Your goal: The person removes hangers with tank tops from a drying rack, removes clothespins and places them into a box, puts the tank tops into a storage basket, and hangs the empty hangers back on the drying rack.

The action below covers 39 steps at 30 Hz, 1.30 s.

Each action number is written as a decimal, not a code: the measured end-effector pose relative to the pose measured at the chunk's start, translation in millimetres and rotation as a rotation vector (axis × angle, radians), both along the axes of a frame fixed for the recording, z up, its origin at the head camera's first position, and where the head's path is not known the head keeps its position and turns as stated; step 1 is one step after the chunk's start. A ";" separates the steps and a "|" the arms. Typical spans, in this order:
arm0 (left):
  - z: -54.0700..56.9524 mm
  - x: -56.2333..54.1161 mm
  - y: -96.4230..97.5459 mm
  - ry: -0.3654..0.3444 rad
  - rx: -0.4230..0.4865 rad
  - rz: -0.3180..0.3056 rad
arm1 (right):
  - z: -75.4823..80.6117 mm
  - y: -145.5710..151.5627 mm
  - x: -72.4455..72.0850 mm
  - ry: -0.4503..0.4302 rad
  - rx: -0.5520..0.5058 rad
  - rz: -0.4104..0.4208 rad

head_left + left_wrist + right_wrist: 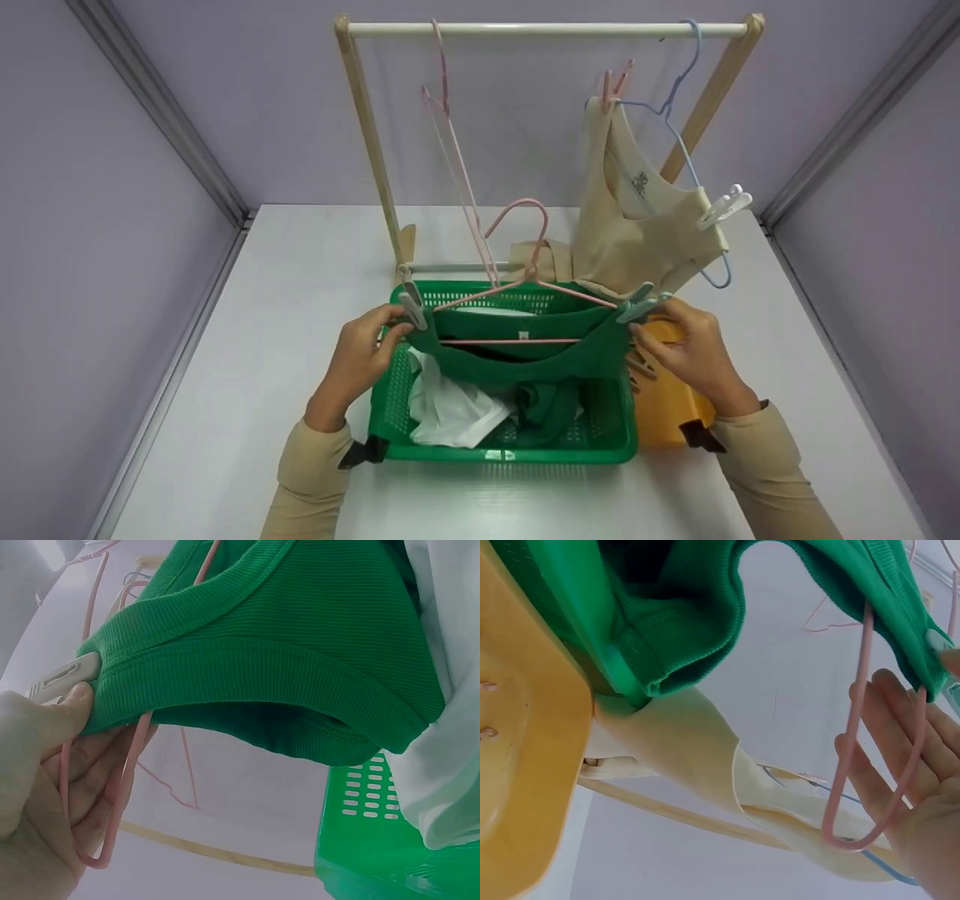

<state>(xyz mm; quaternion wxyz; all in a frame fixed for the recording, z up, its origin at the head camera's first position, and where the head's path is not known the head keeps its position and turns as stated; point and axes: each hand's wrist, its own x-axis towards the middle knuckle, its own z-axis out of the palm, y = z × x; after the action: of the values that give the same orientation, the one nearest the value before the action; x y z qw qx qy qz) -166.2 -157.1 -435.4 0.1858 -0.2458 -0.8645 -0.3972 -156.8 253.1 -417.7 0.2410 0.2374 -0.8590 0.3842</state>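
Observation:
A green ribbed tank top (517, 369) hangs on a pink hanger (541, 217), held up over the green basket between both hands. At its left strap, my left hand (364, 356) pinches the fabric beside a pale clothespin (412, 309), thumb on top. On the other strap my right hand (697, 352) grips the cloth at a grey-green clothespin (639, 306). Both wrist views show the hanger's looped pink ends (105, 859) poking out below the straps, in front of the palms. The tank top's lower part droops into the basket.
The green basket (495, 454) holds a white garment (457, 412). Right of it sits an orange tray (664, 424) with clothespins. Behind, a rack bar (540, 30) carries another pink hanger (465, 187) and a blue hanger (682, 75) with a pegged beige tank top (630, 240).

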 end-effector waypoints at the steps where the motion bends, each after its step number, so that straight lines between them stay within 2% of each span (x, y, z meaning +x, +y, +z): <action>1: -0.3 -0.4 0.3 0.003 0.002 -0.001 | 0.5 -0.1 0.3 -0.026 -0.020 -0.009; 7: -2.3 -2.8 2.5 0.021 -0.005 -0.005 | 6.0 -1.4 0.7 -0.106 -0.132 -0.007; 15: -2.7 -3.5 5.3 0.029 -0.013 -0.003 | 11.5 -1.6 0.4 -0.117 -0.253 0.100; 24: -4.4 -5.3 4.9 0.035 -0.008 0.005 | 13.3 -0.5 1.5 -0.156 -0.264 0.119; 29: -4.7 -5.5 4.5 0.040 -0.008 0.008 | 15.3 0.5 1.9 -0.135 -0.256 0.145; 36: -3.6 -4.3 5.3 0.021 -0.013 0.012 | 15.9 -2.0 2.0 -0.023 -0.240 0.176; 39: -3.5 -4.1 5.3 0.015 -0.014 0.008 | 15.5 -2.2 1.9 0.000 -0.249 0.174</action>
<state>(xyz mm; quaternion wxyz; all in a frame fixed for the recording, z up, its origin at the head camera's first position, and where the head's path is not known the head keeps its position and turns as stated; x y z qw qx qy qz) -170.3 -151.8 -438.9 0.1922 -0.2465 -0.8668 -0.3884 -154.9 250.9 -402.2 0.2343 0.2791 -0.7810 0.5072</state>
